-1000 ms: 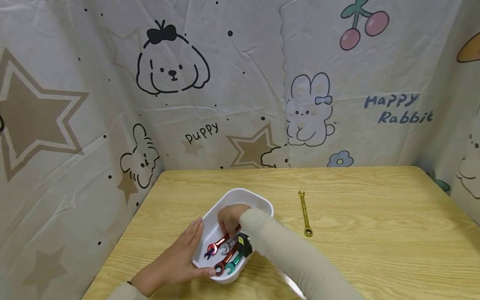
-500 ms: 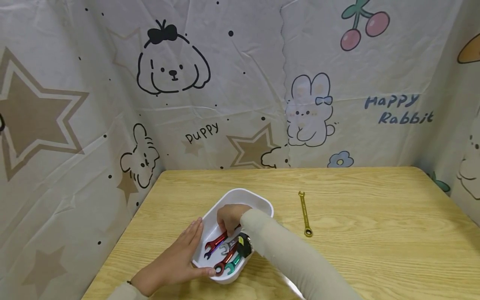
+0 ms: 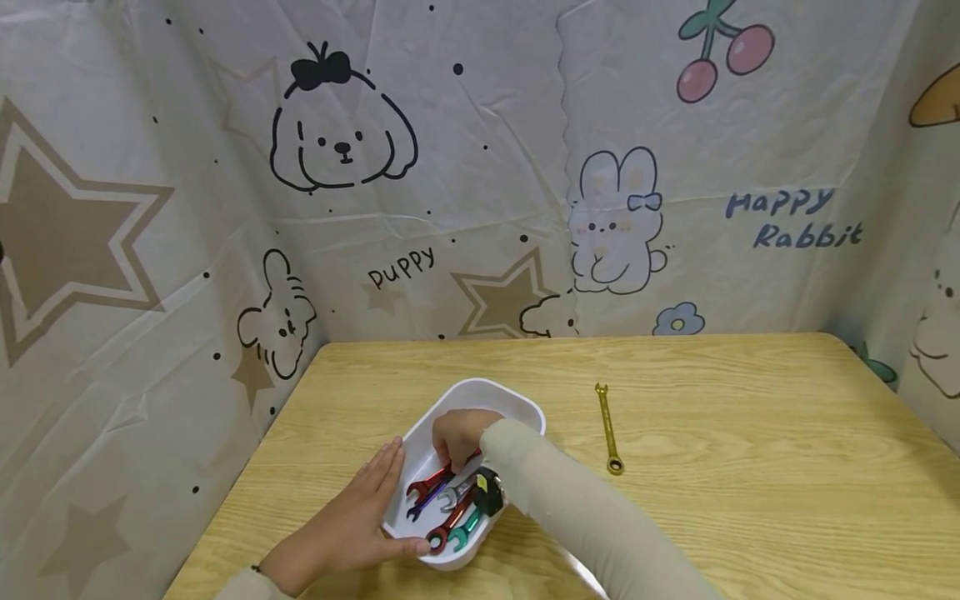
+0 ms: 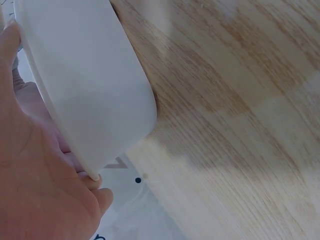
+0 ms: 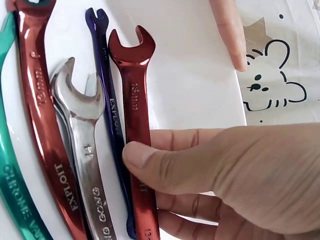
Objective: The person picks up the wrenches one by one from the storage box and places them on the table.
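Observation:
A white plastic box (image 3: 516, 402) holds several wrenches. Inside it my right hand (image 3: 455, 433) pinches a red open-end wrench (image 5: 136, 100) between thumb and fingers, seen closely in the right wrist view. Beside that one lies a dark purple wrench (image 5: 102, 55). Further over come a silver wrench (image 5: 90, 150), a second red wrench (image 5: 45, 115) and a green wrench (image 5: 12, 175). My left hand (image 3: 356, 517) rests spread across the box's near left corner, fingers straight over the left rim and thumb on the front rim. In the left wrist view the hand (image 4: 40, 175) lies along the rim.
A gold ratchet wrench (image 3: 608, 429) lies apart on the wooden table (image 3: 750, 467), right of the box. A printed cloth (image 3: 480, 167) hangs behind the table and along both sides. Part of a shiny white thing (image 3: 585, 573) shows beside the right forearm.
The red wrench in my right hand has shifted slightly left, off the purple wrench's end, which now shows more fully. My left hand and the box stay in place.

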`<state>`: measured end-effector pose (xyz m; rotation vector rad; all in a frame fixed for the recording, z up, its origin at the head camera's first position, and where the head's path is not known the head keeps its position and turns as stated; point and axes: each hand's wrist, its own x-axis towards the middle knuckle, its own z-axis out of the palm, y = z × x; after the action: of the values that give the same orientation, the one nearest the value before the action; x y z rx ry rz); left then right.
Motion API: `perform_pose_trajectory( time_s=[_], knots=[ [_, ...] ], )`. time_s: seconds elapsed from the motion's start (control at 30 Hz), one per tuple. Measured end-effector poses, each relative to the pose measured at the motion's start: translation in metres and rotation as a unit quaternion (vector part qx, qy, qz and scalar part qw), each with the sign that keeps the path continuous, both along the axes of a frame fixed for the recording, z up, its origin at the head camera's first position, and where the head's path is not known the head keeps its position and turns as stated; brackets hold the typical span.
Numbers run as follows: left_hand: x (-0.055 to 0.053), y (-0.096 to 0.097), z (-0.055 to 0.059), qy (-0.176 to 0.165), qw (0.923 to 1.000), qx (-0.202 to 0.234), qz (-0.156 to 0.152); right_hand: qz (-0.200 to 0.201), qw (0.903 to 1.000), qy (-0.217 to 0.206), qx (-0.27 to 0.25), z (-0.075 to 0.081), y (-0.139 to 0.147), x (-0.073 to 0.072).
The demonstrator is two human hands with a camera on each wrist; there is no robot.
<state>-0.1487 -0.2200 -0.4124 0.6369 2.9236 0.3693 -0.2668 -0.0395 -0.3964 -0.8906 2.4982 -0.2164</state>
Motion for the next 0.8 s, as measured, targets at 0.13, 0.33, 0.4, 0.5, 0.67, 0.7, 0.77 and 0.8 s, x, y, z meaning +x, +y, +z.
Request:
perform_pose_trajectory(
  time_s=[0.13,0.33,0.4,0.5,0.67,0.7,0.77,0.8],
  knots=[
    [0.001,0.0,-0.001,0.001,1.0,-0.001,0.0,0.019,0.9998,-0.001,-0.002,0.0,0.001,0.0],
    [0.001,-0.001,-0.002,0.004,1.0,-0.001,-0.005,0.051,0.9986,0.005,-0.008,0.003,0.001,0.0],
    [0.001,-0.001,-0.003,0.005,1.0,-0.002,-0.006,0.06,0.9981,0.007,-0.011,0.005,0.001,0.0],
    [0.001,-0.001,-0.003,0.006,1.0,-0.004,-0.005,0.071,0.9974,0.009,-0.011,0.008,0.0,0.0],
    [0.0,-0.001,-0.002,-0.003,1.0,-0.001,-0.005,0.077,0.997,0.006,-0.012,0.01,0.001,0.0],
    [0.0,-0.001,-0.002,-0.005,1.0,-0.001,-0.004,0.082,0.9965,0.007,-0.012,0.011,0.002,-0.001],
    [0.0,0.0,-0.002,-0.008,1.0,0.001,-0.003,0.095,0.9953,0.009,-0.016,0.011,0.003,-0.002],
    [0.0,0.0,-0.002,-0.008,1.0,0.002,-0.003,0.105,0.9943,0.012,-0.017,0.011,0.004,-0.003]
  ],
)
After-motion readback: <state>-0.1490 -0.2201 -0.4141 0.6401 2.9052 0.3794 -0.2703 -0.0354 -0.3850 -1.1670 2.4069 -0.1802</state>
